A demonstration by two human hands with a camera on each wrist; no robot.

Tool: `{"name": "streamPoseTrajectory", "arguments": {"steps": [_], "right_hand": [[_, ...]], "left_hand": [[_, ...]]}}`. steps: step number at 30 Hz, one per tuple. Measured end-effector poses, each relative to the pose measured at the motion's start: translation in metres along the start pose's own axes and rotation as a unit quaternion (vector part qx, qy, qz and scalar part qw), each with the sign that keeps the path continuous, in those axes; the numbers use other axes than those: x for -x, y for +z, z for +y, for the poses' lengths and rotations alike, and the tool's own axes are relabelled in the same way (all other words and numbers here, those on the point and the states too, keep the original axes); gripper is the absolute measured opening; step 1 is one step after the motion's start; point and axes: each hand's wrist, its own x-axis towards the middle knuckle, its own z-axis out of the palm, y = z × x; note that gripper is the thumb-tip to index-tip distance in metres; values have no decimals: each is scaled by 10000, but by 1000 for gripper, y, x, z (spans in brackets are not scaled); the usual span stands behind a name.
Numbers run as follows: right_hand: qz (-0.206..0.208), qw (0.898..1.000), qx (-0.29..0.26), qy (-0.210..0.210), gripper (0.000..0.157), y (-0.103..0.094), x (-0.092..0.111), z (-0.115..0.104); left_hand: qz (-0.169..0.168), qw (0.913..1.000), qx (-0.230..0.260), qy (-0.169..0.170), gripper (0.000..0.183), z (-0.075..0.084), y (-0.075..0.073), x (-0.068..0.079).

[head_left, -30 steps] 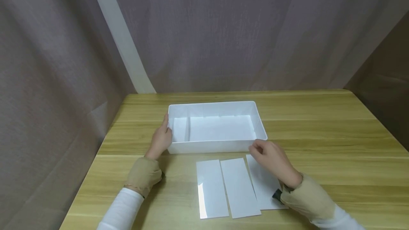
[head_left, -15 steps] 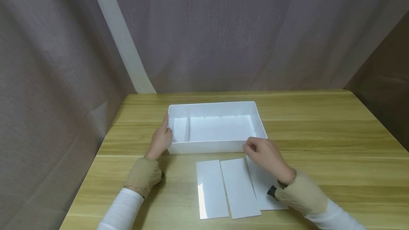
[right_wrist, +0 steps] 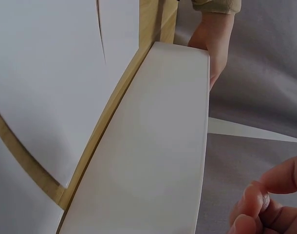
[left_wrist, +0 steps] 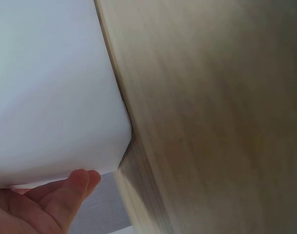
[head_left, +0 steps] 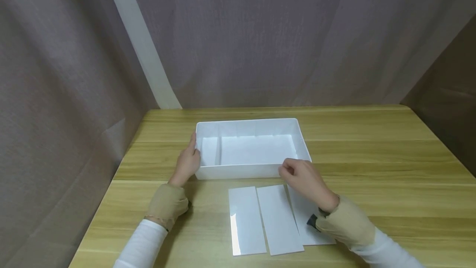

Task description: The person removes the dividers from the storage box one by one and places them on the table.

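In the head view a white plastic box point(head_left: 253, 171) stands on the wooden table, a thin divider point(head_left: 218, 151) crossing it near its left end. My left hand point(head_left: 187, 160) holds the box's left end, one finger along the outer wall. In the left wrist view its fingertips point(left_wrist: 80, 180) touch the white wall. My right hand point(head_left: 306, 179) is at the near wall, toward the right corner, with fingers curled. The right wrist view shows thumb and fingertips point(right_wrist: 253, 200) close together above the rim, with nothing clearly visible between them.
Three flat white panels lie in front of the box: a left panel point(head_left: 247, 220), a middle panel point(head_left: 279, 220) and a right panel point(head_left: 310, 226), partly hidden under my right arm. A grey curtain point(head_left: 260, 44) hangs behind the table point(head_left: 390, 177).
My right hand has slid a little to the left along the near side of the box. The left hand, the box and the panels have stayed in place.
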Motion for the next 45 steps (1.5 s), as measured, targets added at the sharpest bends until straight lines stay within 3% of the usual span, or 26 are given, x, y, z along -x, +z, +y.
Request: {"name": "streamPoseTrajectory", "arguments": {"steps": [25,45], "right_hand": [[283,9992,-128,-263,20,9,-15,-14],[233,9988,-278,-321,18,16,-33,-23]], "left_hand": [[75,9999,-90,89,55,0,0,0],[-27,9999,-113,-38,54,0,0,-2]]}}
